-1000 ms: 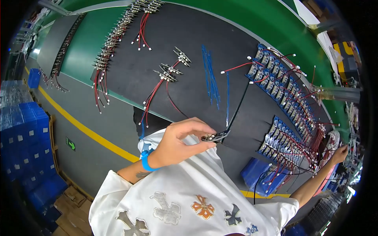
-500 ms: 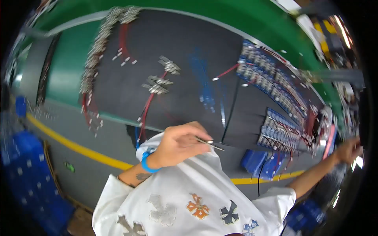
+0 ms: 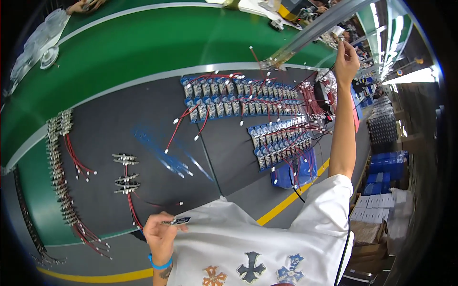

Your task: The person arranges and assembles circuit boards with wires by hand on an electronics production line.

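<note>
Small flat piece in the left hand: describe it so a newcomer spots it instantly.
Start at the white shirt, then find the left hand, just past the blue wristband. The small flat piece, dark with a pale edge, juts from its grip. Unlike the silvery parts on the dark table, it is hand-held.

Grey floor (image 3: 253, 201) carried yellow line (image 3: 274, 212) beside black worktop (image 3: 102, 124). Green counter (image 3: 143, 45) curved behind. Metal post (image 3: 320, 27) slanted across. Strip lights (image 3: 392, 40) (bright from where I stood) ran off right, above stacked blue boxes (image 3: 389, 163).
</note>
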`<action>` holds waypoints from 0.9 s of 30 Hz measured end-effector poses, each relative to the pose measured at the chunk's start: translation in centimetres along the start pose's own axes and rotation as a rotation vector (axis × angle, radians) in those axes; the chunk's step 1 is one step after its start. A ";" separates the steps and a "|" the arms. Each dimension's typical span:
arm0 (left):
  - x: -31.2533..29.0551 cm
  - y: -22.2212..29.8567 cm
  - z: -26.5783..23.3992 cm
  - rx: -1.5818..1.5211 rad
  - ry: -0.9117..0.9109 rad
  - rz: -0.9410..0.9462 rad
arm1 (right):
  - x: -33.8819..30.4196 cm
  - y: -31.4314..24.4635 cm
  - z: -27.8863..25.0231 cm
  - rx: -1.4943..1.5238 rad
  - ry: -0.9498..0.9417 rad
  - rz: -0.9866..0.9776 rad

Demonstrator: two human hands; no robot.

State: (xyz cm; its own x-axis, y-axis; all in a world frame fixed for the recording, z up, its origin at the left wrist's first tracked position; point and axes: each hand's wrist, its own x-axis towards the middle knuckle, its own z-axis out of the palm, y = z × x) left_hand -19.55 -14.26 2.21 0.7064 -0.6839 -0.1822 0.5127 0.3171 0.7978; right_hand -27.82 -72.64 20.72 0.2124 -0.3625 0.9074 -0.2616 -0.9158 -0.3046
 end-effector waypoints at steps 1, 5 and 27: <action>0.0 0.0 -0.1 0.031 0.017 0.024 | 0.7 1.0 -0.9 -0.011 0.014 -0.007; 0.0 -0.5 -0.9 0.091 0.093 0.062 | 2.4 4.2 -4.5 -0.274 0.165 -0.141; 2.0 -0.4 1.3 0.084 0.180 -0.049 | -7.6 17.3 -10.8 -0.335 -0.276 0.529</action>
State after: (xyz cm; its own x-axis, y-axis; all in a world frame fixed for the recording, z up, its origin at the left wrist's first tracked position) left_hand -18.98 -16.61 2.30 0.7615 -0.5662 -0.3154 0.5112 0.2254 0.8294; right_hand -44.07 -83.86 11.70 0.1966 -0.8182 0.5403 -0.6641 -0.5166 -0.5405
